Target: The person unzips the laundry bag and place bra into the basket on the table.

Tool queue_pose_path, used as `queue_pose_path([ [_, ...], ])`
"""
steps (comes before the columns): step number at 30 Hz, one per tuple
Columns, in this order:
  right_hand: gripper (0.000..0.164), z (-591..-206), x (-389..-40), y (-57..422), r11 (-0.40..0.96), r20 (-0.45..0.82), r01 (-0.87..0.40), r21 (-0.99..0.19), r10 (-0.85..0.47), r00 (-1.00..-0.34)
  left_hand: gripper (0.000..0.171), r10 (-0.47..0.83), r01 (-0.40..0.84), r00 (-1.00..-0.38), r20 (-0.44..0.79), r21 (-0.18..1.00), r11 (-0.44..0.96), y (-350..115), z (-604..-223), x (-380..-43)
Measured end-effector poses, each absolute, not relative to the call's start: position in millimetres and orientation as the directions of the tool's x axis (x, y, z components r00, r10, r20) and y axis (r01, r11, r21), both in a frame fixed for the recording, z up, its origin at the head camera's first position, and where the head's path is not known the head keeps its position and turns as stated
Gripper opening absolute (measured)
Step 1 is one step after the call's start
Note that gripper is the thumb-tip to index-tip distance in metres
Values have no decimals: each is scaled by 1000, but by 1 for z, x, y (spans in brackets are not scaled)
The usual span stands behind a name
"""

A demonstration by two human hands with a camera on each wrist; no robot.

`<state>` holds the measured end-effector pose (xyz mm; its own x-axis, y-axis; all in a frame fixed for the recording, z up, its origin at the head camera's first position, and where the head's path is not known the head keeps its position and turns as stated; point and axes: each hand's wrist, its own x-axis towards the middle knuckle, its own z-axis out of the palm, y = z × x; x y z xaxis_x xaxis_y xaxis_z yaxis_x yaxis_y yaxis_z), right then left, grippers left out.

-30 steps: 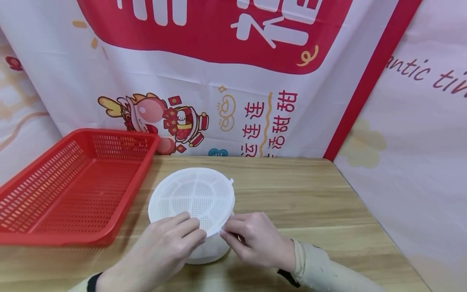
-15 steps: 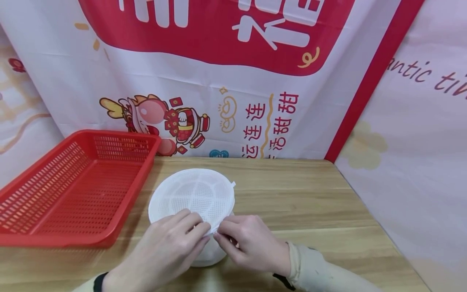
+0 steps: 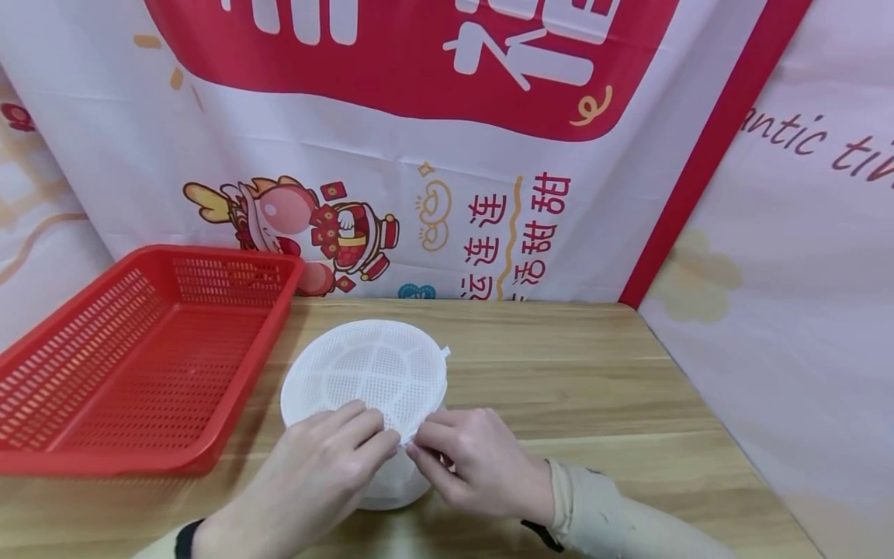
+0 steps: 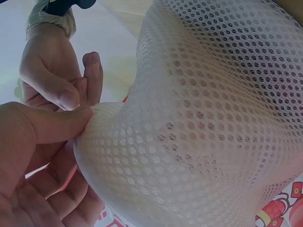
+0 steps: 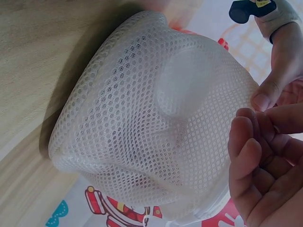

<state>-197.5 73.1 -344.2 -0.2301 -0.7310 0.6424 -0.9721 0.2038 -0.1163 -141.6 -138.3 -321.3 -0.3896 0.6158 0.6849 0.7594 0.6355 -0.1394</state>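
A white mesh laundry bag [image 3: 370, 365] stands on the table, its round flat top tilted towards me. My left hand [image 3: 317, 470] pinches the near rim of the top between thumb and fingers. Right beside it, my right hand [image 3: 482, 466] pinches something small at the same rim, hidden by the fingertips. Seen in the left wrist view, the left thumb [image 4: 57, 124] presses on the rim of the mesh [image 4: 156, 142]. The right wrist view shows the bag's soft side [image 5: 128, 113] creased, with a paler round patch behind the mesh.
A red plastic basket [image 3: 240, 396] with slotted walls stands at the left of the wooden table [image 3: 559, 373]. Behind the table hangs a printed red and white cloth [image 3: 363, 140]. Another pale cloth [image 3: 789, 310] borders the right edge.
My right hand has moved slightly left along the rim, closer to the left fingertips. The left hand stays on the rim. The bag has barely shifted.
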Motion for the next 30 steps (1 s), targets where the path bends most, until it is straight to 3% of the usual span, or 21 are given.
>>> queue_pose_path([
  [3,25,-344,-198,74,207,641,-971,-116,-732,-232,32,619,763,-384,685,-142,630,-139,-321,-142],
  [9,27,-343,-199,76,214,633,-969,-123,-735,-243,46,616,767,-385,687,-133,628,-140,-322,-142],
  [19,26,-342,-200,79,225,632,-964,-139,-730,-262,44,634,776,-386,670,-136,616,-143,-322,-142],
  [24,23,-342,-201,80,228,630,-963,-142,-730,-266,34,632,780,-367,683,-144,609,-143,-322,-143],
  [26,22,-342,-201,79,227,629,-964,-141,-731,-264,27,626,780,-385,678,-123,613,-143,-322,-143],
  [30,25,-342,-200,78,225,630,-963,-149,-729,-268,31,594,764,-428,681,-79,640,-142,-323,-141],
])
